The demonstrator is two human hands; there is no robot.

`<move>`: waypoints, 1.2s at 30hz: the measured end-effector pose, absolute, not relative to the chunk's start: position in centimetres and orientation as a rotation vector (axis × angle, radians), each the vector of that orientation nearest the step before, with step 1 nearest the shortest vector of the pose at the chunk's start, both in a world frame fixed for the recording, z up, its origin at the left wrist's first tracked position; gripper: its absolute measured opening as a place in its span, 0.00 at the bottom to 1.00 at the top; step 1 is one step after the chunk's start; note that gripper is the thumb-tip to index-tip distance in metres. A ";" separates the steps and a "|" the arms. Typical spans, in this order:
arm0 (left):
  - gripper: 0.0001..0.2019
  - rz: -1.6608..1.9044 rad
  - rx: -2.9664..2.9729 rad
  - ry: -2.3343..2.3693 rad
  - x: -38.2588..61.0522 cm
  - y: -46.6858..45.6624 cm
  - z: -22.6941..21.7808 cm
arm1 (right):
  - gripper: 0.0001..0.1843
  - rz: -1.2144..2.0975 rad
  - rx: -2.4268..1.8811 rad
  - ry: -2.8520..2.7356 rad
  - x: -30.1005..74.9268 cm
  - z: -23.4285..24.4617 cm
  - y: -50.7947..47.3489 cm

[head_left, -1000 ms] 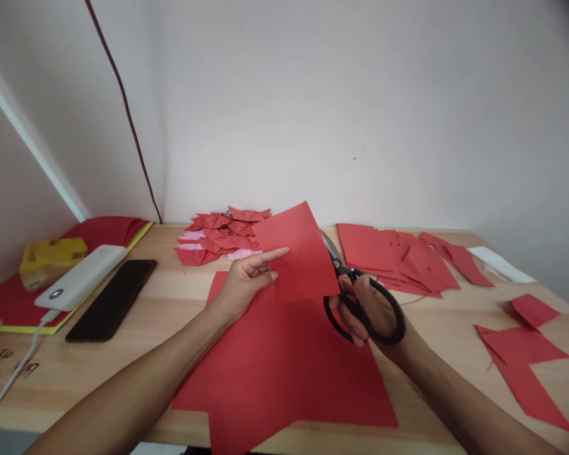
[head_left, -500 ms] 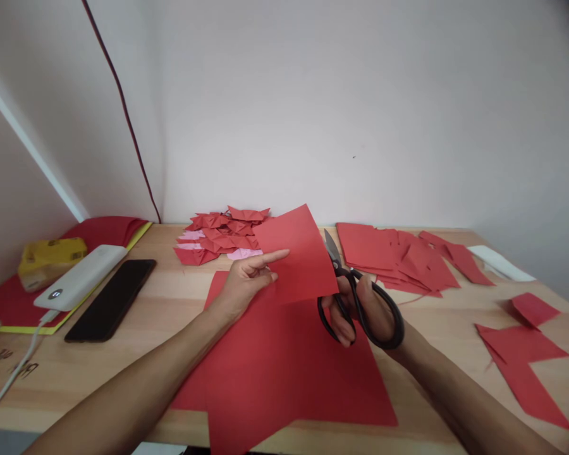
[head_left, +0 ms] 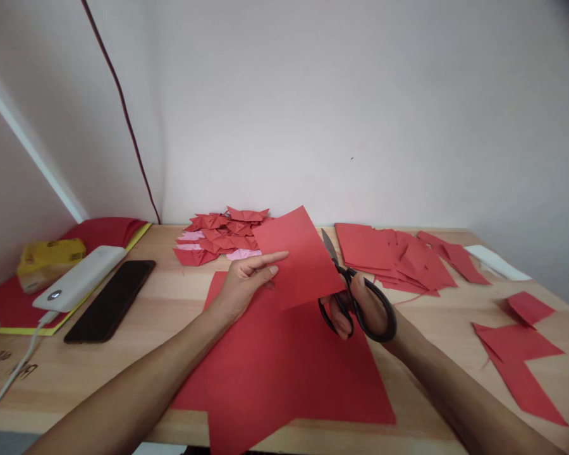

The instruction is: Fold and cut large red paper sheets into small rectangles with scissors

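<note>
My left hand (head_left: 246, 281) pinches a raised red paper sheet (head_left: 298, 256) by its left side, forefinger stretched along the face. My right hand (head_left: 360, 309) grips black-handled scissors (head_left: 355, 297), fingers through the loops, blades pointing up and away along the sheet's right edge. Both hands hover over a large red sheet (head_left: 284, 373) lying flat on the wooden table (head_left: 180, 297) and reaching past its near edge.
A heap of folded red pieces (head_left: 222, 234) lies at the back centre, a stack of red squares (head_left: 389, 256) at the back right, red offcuts (head_left: 516, 354) at the right. At the left are a black phone (head_left: 111, 300), a white power bank (head_left: 78, 278) with cable, and a yellow box (head_left: 50, 256).
The scissor handles have come closer together and my right hand has shifted slightly left and away along the sheet's edge. My left hand has barely moved.
</note>
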State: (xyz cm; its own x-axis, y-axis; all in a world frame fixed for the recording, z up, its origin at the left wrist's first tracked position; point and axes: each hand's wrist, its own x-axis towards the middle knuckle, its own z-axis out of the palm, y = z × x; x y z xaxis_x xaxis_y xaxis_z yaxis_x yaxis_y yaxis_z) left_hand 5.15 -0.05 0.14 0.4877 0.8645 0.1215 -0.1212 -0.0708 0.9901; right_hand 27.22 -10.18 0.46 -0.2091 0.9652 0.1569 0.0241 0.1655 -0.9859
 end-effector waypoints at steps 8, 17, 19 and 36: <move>0.13 0.929 1.318 0.673 5.3 -0.4 0.8 | 0.34 1.246 -0.978 -1.428 27.3 0.6 -10.0; 0.18 0.865 1.028 0.533 5.7 -0.5 0.8 | 0.37 1.327 -1.000 -1.351 27.3 0.7 -10.1; 0.17 0.879 1.013 0.531 5.7 -0.5 0.8 | 0.37 1.349 -0.983 -1.350 27.2 0.9 -10.1; 0.17 0.802 0.852 0.599 5.6 0.1 0.6 | 0.37 1.398 -0.977 -1.424 28.2 0.0 -9.7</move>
State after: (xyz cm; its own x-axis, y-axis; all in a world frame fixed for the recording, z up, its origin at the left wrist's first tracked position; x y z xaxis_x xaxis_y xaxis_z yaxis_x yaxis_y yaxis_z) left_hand 5.64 0.11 0.64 0.5672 0.8106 -0.1453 -0.3696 0.4083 0.8347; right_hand 28.24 -9.71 0.03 -0.2957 0.9531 0.0650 -0.0475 0.0533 -0.9974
